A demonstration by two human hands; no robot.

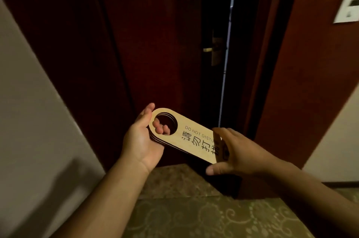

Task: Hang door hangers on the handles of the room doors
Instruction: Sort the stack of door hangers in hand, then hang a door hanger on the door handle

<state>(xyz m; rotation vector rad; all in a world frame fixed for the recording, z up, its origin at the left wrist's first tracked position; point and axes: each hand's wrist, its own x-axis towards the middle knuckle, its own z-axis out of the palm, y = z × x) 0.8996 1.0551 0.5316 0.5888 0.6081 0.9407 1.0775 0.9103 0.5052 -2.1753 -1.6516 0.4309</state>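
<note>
Several wooden door hangers (186,136), stacked flat and printed "DO NOT DISTURB" above Chinese characters, sit between both hands in front of a dark red door (155,43). The left hand (142,140) cups the round-holed end from beneath, its fingertips (161,128) showing through the hole. The right hand (233,152) grips the stack's other end, thumb below, fingers curled over. Beyond them, the brass door handle (210,49) is bare, well apart from the hangers. Patterned carpet (194,218) lies below.
</note>
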